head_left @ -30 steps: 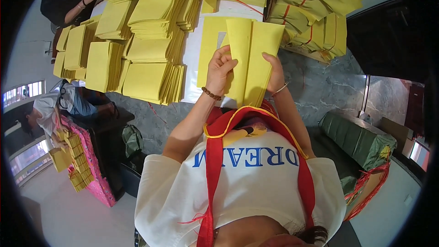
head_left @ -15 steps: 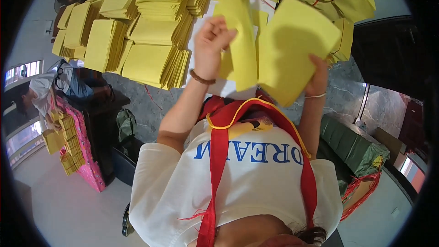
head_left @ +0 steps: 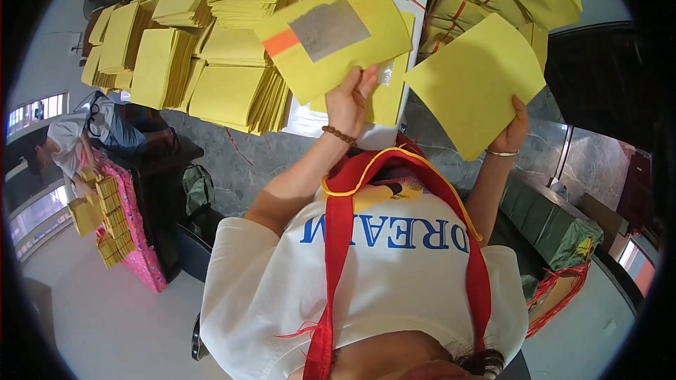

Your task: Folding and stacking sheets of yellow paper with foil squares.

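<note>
My left hand (head_left: pixel 352 98) pinches the near edge of a yellow paper sheet with a grey square and an orange strip (head_left: pixel 327 77), held tilted above the table. Beneath it, more yellow paper (head_left: pixel 389 102) lies at the table's near edge, with a small clear shiny patch by my fingers. My right hand (head_left: pixel 512 132) grips the lower right edge of a plain yellow paper sheet (head_left: pixel 486 77), lifted beyond the table's right side. How many layers each hand holds, I cannot tell.
Stacks of folded yellow paper (head_left: pixel 229 95) cover the left of the white table (head_left: pixel 301 119). Yellow bundles tied with red string (head_left: pixel 458 17) stand at the far right. Another person (head_left: pixel 67 144) handles yellow bundles at left. A green wrapped package (head_left: pixel 546 222) sits at right.
My left hand has closed on a yellow sheet and swung it up to the left, showing its grey square. My right hand has moved right with its sheet, away from the table.
</note>
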A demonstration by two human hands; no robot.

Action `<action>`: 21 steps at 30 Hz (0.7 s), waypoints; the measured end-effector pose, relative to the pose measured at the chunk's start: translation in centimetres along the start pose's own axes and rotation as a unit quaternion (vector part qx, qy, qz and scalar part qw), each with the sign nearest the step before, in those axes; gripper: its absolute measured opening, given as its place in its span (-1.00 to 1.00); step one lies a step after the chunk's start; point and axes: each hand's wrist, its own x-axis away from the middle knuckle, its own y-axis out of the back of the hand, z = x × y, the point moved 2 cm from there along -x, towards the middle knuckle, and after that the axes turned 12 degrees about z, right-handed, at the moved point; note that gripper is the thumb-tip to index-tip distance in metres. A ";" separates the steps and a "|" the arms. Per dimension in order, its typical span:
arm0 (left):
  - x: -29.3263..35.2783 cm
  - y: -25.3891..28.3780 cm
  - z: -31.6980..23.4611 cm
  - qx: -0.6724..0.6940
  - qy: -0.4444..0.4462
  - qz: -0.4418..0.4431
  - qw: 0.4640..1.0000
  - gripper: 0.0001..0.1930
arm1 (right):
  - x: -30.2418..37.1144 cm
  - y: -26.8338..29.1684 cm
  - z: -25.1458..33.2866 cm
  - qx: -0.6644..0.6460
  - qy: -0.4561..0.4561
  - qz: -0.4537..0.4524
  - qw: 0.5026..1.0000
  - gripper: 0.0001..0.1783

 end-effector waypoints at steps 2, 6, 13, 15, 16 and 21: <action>0.4 0.1 1.4 0.111 0.044 -0.030 0.992 -0.81 | -0.1 0.2 -0.6 0.000 -0.011 -0.016 1.000 -0.58; 0.5 -0.2 1.9 0.140 0.080 -0.002 0.987 -0.80 | -0.2 0.2 -1.5 0.007 -0.030 -0.023 0.999 -0.58; 1.7 -0.5 3.3 0.065 0.242 0.095 0.963 -0.88 | -0.5 -0.7 -2.4 0.050 -0.042 -0.052 0.996 -0.62; 2.6 -0.6 2.8 0.010 0.260 0.161 0.952 -0.87 | -0.6 -0.3 -2.1 0.043 -0.045 -0.047 0.997 -0.62; 3.0 -0.8 2.3 -0.047 0.280 0.225 0.932 -0.86 | -0.6 -0.2 -1.9 0.035 -0.044 -0.044 0.997 -0.61; 1.6 0.6 -5.6 -0.810 -0.204 0.264 0.482 -0.51 | -0.5 0.3 -0.9 0.010 -0.054 -0.032 0.998 -0.57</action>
